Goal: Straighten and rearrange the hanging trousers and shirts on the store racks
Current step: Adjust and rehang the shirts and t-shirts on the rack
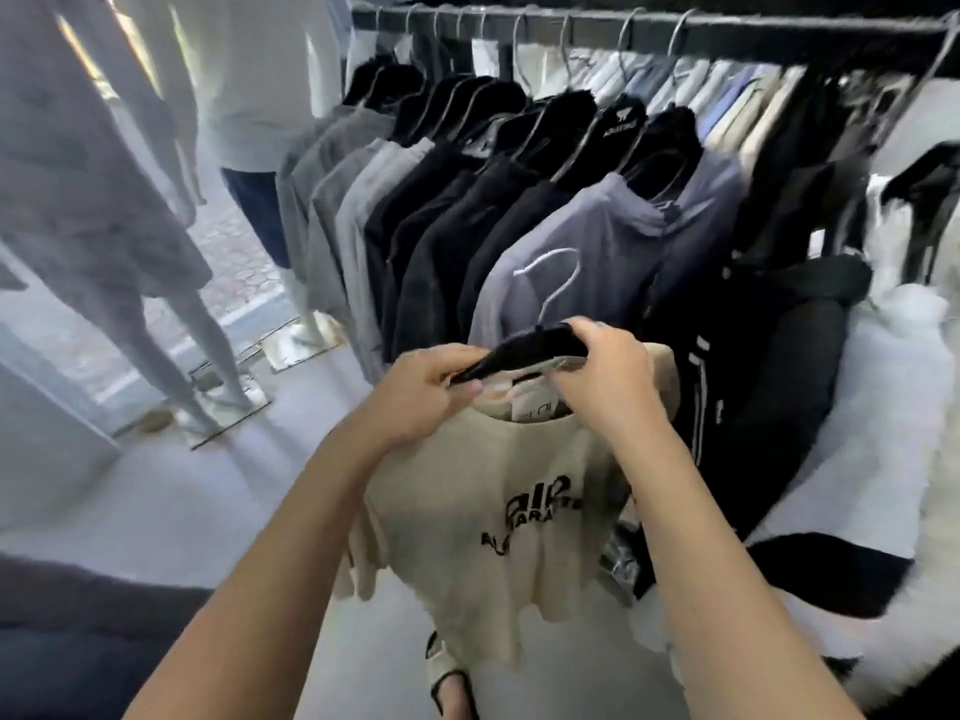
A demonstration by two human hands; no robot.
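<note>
At 6 o'clock, low in view: 2 bare forearms reaching up. Just beyond, left hand [421, 394] pinched on the left end of a black hanger [524, 350], right hand [608, 374] clamped on its right shoulder and the collar. Beneath, off the rail: cream T-shirt [498, 522], soft, light, limp; best handled by the stiff hanger. Farther, toward 12 o'clock: crowded rack rail [649, 28], dark hoodies [467, 210].

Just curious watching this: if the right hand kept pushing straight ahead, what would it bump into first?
Probably the lavender hooded top hanging on the rack directly beyond the right hand, though depth is hard to judge here.
</note>
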